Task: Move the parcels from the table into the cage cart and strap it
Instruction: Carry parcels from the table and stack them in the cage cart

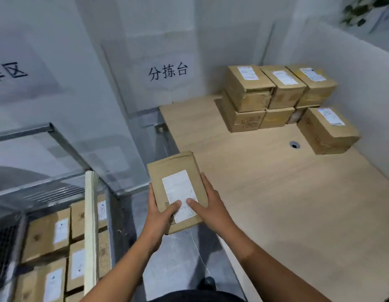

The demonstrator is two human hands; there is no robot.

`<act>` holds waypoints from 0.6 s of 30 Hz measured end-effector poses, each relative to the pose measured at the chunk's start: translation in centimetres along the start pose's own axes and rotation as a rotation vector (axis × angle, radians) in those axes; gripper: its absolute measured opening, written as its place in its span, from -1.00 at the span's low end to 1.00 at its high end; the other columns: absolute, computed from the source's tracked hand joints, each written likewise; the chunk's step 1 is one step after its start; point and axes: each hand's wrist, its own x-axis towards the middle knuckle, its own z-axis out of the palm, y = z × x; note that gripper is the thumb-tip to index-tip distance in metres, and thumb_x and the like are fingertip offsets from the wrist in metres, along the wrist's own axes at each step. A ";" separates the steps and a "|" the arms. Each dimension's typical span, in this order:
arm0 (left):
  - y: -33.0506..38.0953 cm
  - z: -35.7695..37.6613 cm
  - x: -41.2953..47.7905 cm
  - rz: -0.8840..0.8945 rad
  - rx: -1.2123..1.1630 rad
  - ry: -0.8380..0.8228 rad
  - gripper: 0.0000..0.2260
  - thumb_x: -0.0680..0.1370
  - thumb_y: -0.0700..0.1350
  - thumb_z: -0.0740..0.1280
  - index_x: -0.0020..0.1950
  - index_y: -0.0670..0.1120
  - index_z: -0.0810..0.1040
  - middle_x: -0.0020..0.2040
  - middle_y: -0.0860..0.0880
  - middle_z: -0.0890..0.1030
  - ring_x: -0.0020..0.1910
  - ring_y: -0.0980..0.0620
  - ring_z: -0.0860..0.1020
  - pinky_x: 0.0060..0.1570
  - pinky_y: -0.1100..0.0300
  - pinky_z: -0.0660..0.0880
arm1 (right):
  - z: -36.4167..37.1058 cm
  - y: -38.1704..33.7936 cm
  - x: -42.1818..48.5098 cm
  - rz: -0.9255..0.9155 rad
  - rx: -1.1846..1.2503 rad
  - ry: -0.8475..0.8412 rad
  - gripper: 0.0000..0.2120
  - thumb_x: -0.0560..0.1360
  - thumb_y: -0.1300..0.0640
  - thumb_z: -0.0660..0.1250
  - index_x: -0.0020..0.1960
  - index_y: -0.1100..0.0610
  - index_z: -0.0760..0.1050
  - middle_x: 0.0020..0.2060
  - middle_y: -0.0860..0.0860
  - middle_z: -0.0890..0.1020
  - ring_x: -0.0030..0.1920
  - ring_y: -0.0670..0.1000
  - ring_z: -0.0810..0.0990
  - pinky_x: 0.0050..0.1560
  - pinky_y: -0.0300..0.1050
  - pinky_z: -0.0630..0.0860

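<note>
A brown cardboard parcel [175, 171] with a white label is held in the air over the gap between the table and the cage cart. My left hand [159, 212] grips its left side, thumb on the label. My right hand [207, 205] grips its right side, thumb on top. Several more brown parcels [274, 92] are stacked at the far end of the wooden table [298, 203], with one parcel [327, 130] standing apart to the right. The cage cart [47, 129] is at the lower left, with several parcels [49, 234] lying inside it.
A pale strap or post [90, 225] runs down the cart's near side. The table has a cable hole [294, 145]. White walls with paper signs [167, 71] close in the back, a white partition [352, 83] stands to the right, and grey floor [178, 258] lies below.
</note>
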 end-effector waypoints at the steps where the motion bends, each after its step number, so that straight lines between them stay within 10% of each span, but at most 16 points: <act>1: 0.2 -2.0 -1.0 0.013 -0.029 0.060 -0.14 0.43 0.04 0.60 0.56 0.43 0.19 0.35 0.17 0.63 0.28 0.04 0.65 0.01 0.21 0.64 | 1.9 -1.1 0.2 -0.026 -0.027 -0.049 -0.16 0.45 -0.33 0.41 0.57 -0.48 -0.02 0.41 -0.22 0.39 0.33 -0.27 0.36 0.26 -0.29 0.35; 7: 0.6 -14.6 -8.7 0.047 -0.155 0.383 -0.19 0.45 0.10 0.60 0.54 0.46 0.20 0.37 0.18 0.62 0.31 0.09 0.63 0.13 0.17 0.64 | 15.8 -5.6 -1.2 -0.137 -0.139 -0.341 -0.17 0.53 -0.07 0.49 0.64 -0.28 0.09 0.41 -0.03 0.52 0.41 0.00 0.50 0.44 0.13 0.43; 14: -2.6 -25.7 -17.9 0.062 -0.264 0.737 -0.25 0.45 0.04 0.59 0.54 0.31 0.29 0.31 0.16 0.66 0.28 0.09 0.64 0.23 0.05 0.60 | 30.3 -7.5 -5.0 -0.239 -0.231 -0.668 -0.24 0.49 -0.14 0.48 0.49 -0.56 0.11 0.37 -0.20 0.54 0.39 -0.04 0.50 0.43 0.09 0.45; 18: -4.9 -28.9 -21.5 0.029 -0.410 0.931 -0.19 0.51 -0.04 0.58 0.63 0.22 0.21 0.36 0.11 0.63 0.28 0.09 0.63 0.16 0.13 0.60 | 36.1 -8.2 -6.0 -0.230 -0.285 -0.879 -0.26 0.52 -0.07 0.52 0.44 -0.55 0.15 0.29 -0.39 0.55 0.24 -0.30 0.57 0.18 -0.33 0.52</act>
